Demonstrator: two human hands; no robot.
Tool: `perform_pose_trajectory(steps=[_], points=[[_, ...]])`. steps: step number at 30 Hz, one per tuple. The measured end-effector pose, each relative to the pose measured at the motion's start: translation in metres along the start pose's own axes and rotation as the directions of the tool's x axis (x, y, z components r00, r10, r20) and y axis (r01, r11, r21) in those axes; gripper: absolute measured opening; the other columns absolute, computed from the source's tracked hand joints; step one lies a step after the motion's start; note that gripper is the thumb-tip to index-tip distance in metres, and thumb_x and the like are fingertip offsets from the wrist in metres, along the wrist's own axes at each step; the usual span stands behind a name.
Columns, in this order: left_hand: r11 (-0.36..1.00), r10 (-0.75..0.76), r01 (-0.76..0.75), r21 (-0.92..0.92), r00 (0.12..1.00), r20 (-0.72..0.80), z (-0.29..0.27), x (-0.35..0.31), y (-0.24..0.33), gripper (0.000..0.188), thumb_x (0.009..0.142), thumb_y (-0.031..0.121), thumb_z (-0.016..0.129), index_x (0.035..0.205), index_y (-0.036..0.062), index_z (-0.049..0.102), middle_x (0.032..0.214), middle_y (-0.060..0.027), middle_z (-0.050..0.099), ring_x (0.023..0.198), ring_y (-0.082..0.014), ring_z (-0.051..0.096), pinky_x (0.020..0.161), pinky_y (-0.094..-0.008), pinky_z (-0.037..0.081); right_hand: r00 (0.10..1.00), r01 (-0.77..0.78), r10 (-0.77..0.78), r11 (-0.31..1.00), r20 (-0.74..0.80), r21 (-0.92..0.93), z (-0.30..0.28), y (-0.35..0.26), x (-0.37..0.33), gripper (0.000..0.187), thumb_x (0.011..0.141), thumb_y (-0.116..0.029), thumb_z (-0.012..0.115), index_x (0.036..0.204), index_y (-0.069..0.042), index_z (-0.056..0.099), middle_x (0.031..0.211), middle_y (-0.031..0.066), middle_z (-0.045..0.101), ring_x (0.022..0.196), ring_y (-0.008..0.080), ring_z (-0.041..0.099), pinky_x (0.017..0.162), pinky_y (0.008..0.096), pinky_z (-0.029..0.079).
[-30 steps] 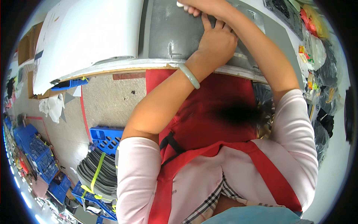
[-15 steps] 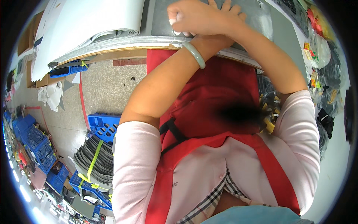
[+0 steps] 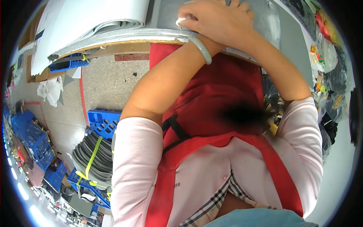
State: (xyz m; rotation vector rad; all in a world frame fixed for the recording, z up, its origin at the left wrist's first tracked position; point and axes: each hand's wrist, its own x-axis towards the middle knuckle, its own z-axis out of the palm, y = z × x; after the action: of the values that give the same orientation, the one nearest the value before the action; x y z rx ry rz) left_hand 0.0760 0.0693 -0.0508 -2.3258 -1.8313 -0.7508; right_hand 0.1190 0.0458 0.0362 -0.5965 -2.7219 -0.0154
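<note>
My forearms cross over the worktable, right over left. My right hand is curled, its thumb and fingers closed at a small white piece too small to name. Under its wrist passes my left arm, wearing a pale green bangle. The fingers of my left hand show beyond the right wrist, stretched out over a dark grey sheet; its palm is hidden. Both hands are at the upper edge of the view.
A large white roll of sheet material lies on the table's left. Blue crates and a strapped stack of dark sheets are on the floor at left. Plastic bags fill the right side. A red apron hangs against the table edge.
Both hands have shifted slightly to the right, and my left forearm reaches a little farther over the table. The right fingers remain closed at the white piece. The whole view has tilted slightly.
</note>
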Motion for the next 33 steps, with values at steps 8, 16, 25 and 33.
perform_pose_trajectory(steps=[8, 16, 25, 33], points=[[0.985, -0.053, 0.055, 0.162, 0.998, -0.016, -0.002, 0.0, 0.007, 0.034, 0.099, 0.028, 0.052, 0.12, 0.0051, 0.066, 0.134, -0.0155, 0.06, 0.138, -0.0357, 0.048, 0.112, -0.0749, 0.026, 0.959, -0.273, 0.23, 0.599, 0.164, 0.753, 0.017, 0.104, -0.013, 0.016, 0.092, -0.02, 0.073, 0.097, -0.005, 0.075, 0.089, 0.0082, 0.073, 0.081, 0.0178, 0.067, 0.075, 0.0328, 0.053], [0.997, -0.04, 0.037, -0.062, 0.998, -0.055, -0.004, 0.002, 0.001, 0.03, 0.098, 0.024, 0.055, 0.118, 0.0051, 0.067, 0.129, -0.0151, 0.061, 0.134, -0.0348, 0.051, 0.113, -0.0719, 0.029, 0.674, -0.698, 0.733, 0.591, 0.092, 0.405, 0.014, 0.278, -0.127, 0.029, 0.098, -0.029, 0.071, 0.115, -0.005, 0.069, 0.092, -0.0051, 0.066, 0.083, 0.0079, 0.058, 0.081, 0.0255, 0.047], [0.985, 0.035, -0.067, -0.157, 0.979, -0.201, -0.012, 0.006, 0.005, 0.03, 0.093, 0.016, 0.059, 0.12, 0.0062, 0.067, 0.123, -0.0104, 0.063, 0.12, -0.0312, 0.058, 0.102, -0.0545, 0.044, 0.688, -0.528, 0.674, 0.21, 0.269, 0.823, 0.009, 0.252, -0.115, 0.014, 0.097, -0.023, 0.074, 0.102, -0.011, 0.068, 0.096, -0.0021, 0.07, 0.082, 0.0101, 0.065, 0.072, 0.0243, 0.051], [0.928, 0.17, -0.206, -0.311, 0.976, -0.139, -0.072, -0.054, 0.035, 0.027, 0.082, 0.008, 0.076, 0.108, 0.0083, 0.074, 0.104, -0.0132, 0.07, 0.101, -0.0354, 0.065, 0.09, -0.0452, 0.051, 0.632, -0.299, 0.752, 0.012, 0.188, 0.954, 0.019, 0.274, -0.12, 0.014, 0.1, -0.023, 0.07, 0.103, -0.01, 0.068, 0.092, -0.002, 0.068, 0.079, 0.0079, 0.063, 0.071, 0.0233, 0.051]])
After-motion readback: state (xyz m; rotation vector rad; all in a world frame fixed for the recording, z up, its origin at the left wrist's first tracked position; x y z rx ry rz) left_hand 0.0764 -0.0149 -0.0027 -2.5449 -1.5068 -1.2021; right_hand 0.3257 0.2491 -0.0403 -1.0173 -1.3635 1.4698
